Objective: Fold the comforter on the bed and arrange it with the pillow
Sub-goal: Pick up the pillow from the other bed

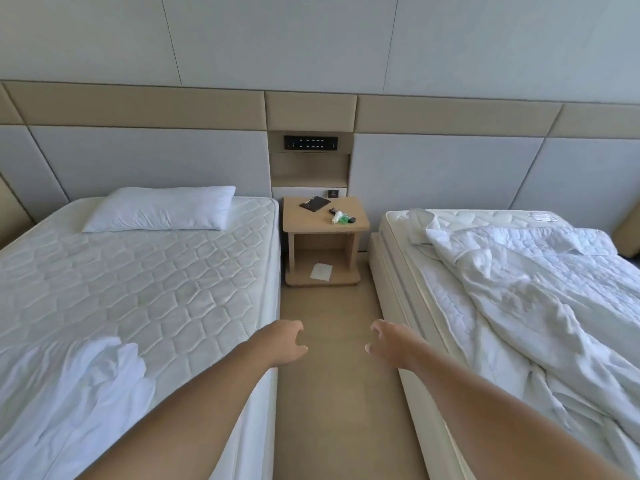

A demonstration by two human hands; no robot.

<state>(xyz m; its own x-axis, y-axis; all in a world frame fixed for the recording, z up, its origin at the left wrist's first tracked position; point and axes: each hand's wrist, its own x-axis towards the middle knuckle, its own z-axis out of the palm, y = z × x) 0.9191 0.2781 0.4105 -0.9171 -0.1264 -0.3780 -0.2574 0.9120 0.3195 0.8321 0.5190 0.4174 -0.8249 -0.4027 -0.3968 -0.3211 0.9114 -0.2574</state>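
Note:
A rumpled white comforter lies spread over the right bed, reaching from its head down to the near right edge of view. A white pillow lies at the head of the left bed, and a crumpled white sheet sits at that bed's near end. Both my arms stretch forward over the aisle between the beds. My left hand and my right hand hover with loosely curled fingers, holding nothing and touching neither bed.
A wooden nightstand stands at the far end of the aisle with a dark folder and small items on top, a white paper on its lower shelf. A control panel is set in the padded headboard wall. Beige floor runs between the beds.

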